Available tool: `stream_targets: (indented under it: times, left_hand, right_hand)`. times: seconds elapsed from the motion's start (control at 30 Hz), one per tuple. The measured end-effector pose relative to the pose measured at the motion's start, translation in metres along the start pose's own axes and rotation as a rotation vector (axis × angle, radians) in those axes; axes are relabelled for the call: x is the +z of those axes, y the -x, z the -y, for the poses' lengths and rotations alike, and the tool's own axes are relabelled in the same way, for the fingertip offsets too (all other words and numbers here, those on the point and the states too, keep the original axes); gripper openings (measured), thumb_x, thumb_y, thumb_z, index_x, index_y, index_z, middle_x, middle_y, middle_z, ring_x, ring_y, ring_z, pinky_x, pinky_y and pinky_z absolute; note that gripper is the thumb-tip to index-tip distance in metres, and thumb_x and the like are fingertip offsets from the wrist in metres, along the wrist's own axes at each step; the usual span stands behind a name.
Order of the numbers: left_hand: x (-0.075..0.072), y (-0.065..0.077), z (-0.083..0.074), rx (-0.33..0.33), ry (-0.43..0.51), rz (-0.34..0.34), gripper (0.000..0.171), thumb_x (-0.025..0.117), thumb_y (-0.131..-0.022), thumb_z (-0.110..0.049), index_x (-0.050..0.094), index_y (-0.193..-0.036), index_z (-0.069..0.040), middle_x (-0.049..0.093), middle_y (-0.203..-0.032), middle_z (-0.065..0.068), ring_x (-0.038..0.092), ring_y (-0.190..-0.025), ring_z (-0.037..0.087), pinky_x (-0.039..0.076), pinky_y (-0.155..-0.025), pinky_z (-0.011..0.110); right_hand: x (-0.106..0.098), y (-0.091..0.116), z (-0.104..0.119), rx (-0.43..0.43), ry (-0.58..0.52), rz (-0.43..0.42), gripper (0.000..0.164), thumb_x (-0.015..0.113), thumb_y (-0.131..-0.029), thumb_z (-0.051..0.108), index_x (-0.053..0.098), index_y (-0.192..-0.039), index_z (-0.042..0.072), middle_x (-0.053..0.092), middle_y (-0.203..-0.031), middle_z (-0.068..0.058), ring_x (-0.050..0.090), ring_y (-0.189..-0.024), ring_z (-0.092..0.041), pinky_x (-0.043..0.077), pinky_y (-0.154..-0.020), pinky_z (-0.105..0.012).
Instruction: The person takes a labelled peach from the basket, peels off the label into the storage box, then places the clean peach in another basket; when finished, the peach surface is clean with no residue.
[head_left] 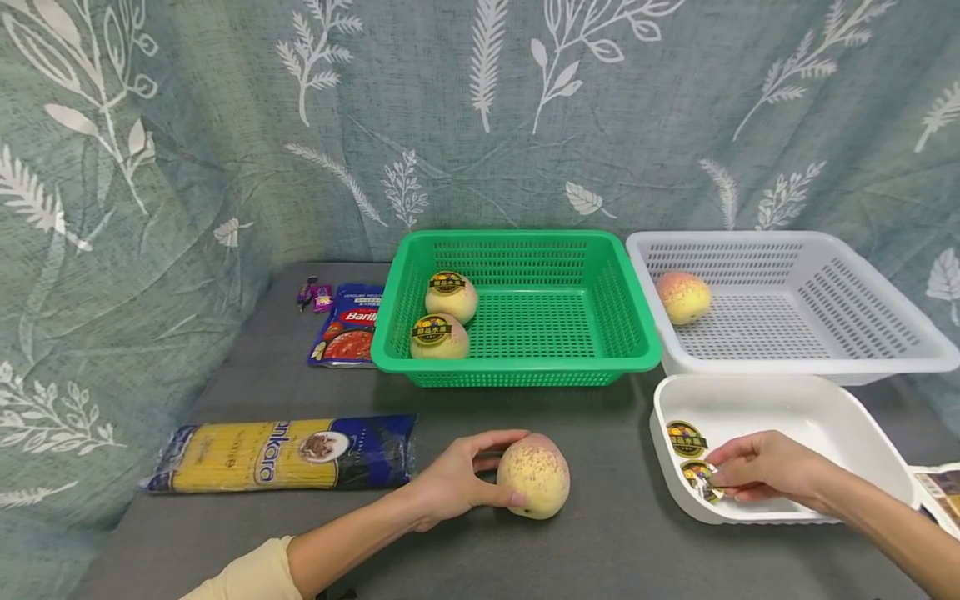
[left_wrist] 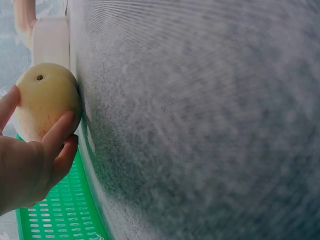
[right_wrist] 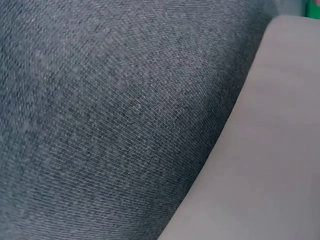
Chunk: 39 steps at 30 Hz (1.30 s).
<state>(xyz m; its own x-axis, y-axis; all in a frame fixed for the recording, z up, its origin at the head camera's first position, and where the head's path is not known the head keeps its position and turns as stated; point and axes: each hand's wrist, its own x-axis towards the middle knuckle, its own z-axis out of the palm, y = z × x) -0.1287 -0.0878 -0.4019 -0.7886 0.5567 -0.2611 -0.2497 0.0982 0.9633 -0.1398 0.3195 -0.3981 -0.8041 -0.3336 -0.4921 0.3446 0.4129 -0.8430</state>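
My left hand (head_left: 459,483) grips a yellow peach (head_left: 534,475) with a reddish speckled top, low over the grey table. The left wrist view shows the thumb and fingers around this peach (left_wrist: 47,100), its stem end showing. Inside a white plastic tub (head_left: 795,400) on the right, my right hand (head_left: 768,468) pinches a black-and-gold round sticker (head_left: 699,477) near the left wall. Another such sticker (head_left: 686,439) lies just behind it. Only the tub's outer wall (right_wrist: 270,150) and the table show in the right wrist view; the hand is hidden there.
A green basket (head_left: 517,364) holds two peaches with stickers (head_left: 452,298). Beside it, a white basket (head_left: 810,365) holds one peach without a visible sticker (head_left: 684,298). Spaghetti (head_left: 285,454), a Barilla sauce pouch (head_left: 347,325) and small purple packets (head_left: 322,298) lie left.
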Motion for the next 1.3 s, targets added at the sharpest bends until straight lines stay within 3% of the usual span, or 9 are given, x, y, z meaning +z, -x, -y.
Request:
stream_targets:
  times: [0.2, 0.37, 0.5, 0.57, 0.7, 0.83, 0.97, 1.17, 1.3]
  left_hand:
    - [-0.001, 0.001, -0.001, 0.007, -0.007, -0.004, 0.068, 0.077, -0.08, -0.002, 0.048, -0.14, -0.008, 0.044, -0.139, 0.013, 0.045, -0.124, 0.034, 0.053, -0.083, 0.038]
    - [0.0, 0.002, -0.002, 0.009, -0.013, -0.007, 0.069, 0.076, -0.08, 0.0, 0.046, -0.141, -0.007, 0.043, -0.14, 0.013, 0.044, -0.124, 0.034, 0.053, -0.083, 0.038]
    - [0.001, 0.003, -0.002, 0.012, -0.016, -0.009, 0.07, 0.076, -0.079, 0.001, 0.046, -0.142, -0.006, 0.043, -0.14, 0.013, 0.044, -0.125, 0.034, 0.054, -0.083, 0.039]
    - [0.001, 0.002, -0.001, 0.011, -0.013, -0.008, 0.07, 0.077, -0.079, 0.001, 0.046, -0.141, -0.006, 0.044, -0.14, 0.012, 0.045, -0.125, 0.033, 0.054, -0.083, 0.038]
    - [0.002, 0.002, -0.001, -0.005, 0.0, -0.012, 0.068, 0.077, -0.079, 0.001, 0.048, -0.14, -0.008, 0.046, -0.138, 0.011, 0.046, -0.124, 0.032, 0.054, -0.083, 0.038]
    - [0.002, 0.002, -0.001, -0.004, -0.006, -0.012, 0.067, 0.077, -0.079, 0.001, 0.049, -0.139, -0.008, 0.046, -0.138, 0.012, 0.046, -0.124, 0.033, 0.054, -0.083, 0.038]
    - [0.003, 0.002, -0.001, 0.016, -0.022, -0.009, 0.069, 0.077, -0.078, 0.002, 0.048, -0.14, -0.007, 0.046, -0.138, 0.012, 0.045, -0.125, 0.034, 0.054, -0.083, 0.039]
    - [0.003, 0.002, 0.0, 0.027, -0.029, -0.012, 0.07, 0.077, -0.078, 0.002, 0.047, -0.141, -0.007, 0.046, -0.139, 0.011, 0.044, -0.125, 0.035, 0.053, -0.083, 0.039]
    - [0.002, 0.002, 0.0, 0.038, -0.031, -0.002, 0.07, 0.077, -0.079, 0.002, 0.046, -0.141, -0.005, 0.047, -0.138, 0.012, 0.045, -0.124, 0.035, 0.053, -0.084, 0.039]
  right_hand:
    - [0.007, -0.001, 0.003, 0.018, 0.144, -0.078, 0.027, 0.074, -0.082, 0.006, 0.064, -0.1, -0.012, 0.065, -0.074, -0.002, 0.061, -0.063, -0.01, 0.055, -0.056, -0.024]
    - [0.014, -0.002, 0.009, 0.021, 0.33, -0.194, 0.022, 0.08, -0.077, 0.014, 0.067, -0.086, -0.001, 0.061, -0.064, 0.001, 0.056, -0.055, -0.009, 0.051, -0.049, -0.023]
    - [0.01, 0.001, 0.016, 0.025, 0.384, -0.21, 0.028, 0.08, -0.078, 0.021, 0.067, -0.091, 0.0, 0.061, -0.068, -0.001, 0.058, -0.059, -0.014, 0.052, -0.052, -0.027]
    - [0.004, 0.003, 0.021, 0.016, 0.325, -0.154, 0.035, 0.075, -0.083, 0.021, 0.064, -0.103, -0.005, 0.065, -0.08, -0.005, 0.061, -0.069, -0.017, 0.055, -0.059, -0.031]
    - [-0.008, 0.008, 0.036, -0.083, 0.122, 0.051, 0.044, 0.058, -0.096, 0.016, 0.047, -0.127, -0.014, 0.06, -0.115, -0.014, 0.061, -0.098, -0.024, 0.055, -0.079, -0.041]
    - [-0.003, 0.005, 0.056, -0.195, -0.071, 0.236, 0.042, 0.045, -0.102, 0.011, 0.036, -0.138, -0.009, 0.05, -0.13, -0.018, 0.055, -0.114, -0.025, 0.05, -0.09, -0.047]
    - [0.027, -0.004, 0.075, -0.191, -0.195, 0.292, 0.045, 0.044, -0.103, 0.015, 0.032, -0.143, -0.001, 0.041, -0.138, -0.02, 0.047, -0.123, -0.028, 0.047, -0.093, -0.051]
    - [0.086, -0.027, 0.087, -0.093, -0.266, 0.311, 0.065, 0.057, -0.098, 0.021, 0.021, -0.148, -0.002, 0.026, -0.145, -0.028, 0.035, -0.129, -0.04, 0.048, -0.09, -0.053]
    - [0.116, -0.041, 0.089, -0.06, -0.289, 0.32, 0.075, 0.064, -0.093, 0.021, 0.018, -0.149, 0.0, 0.028, -0.142, -0.029, 0.04, -0.124, -0.039, 0.05, -0.086, -0.053]
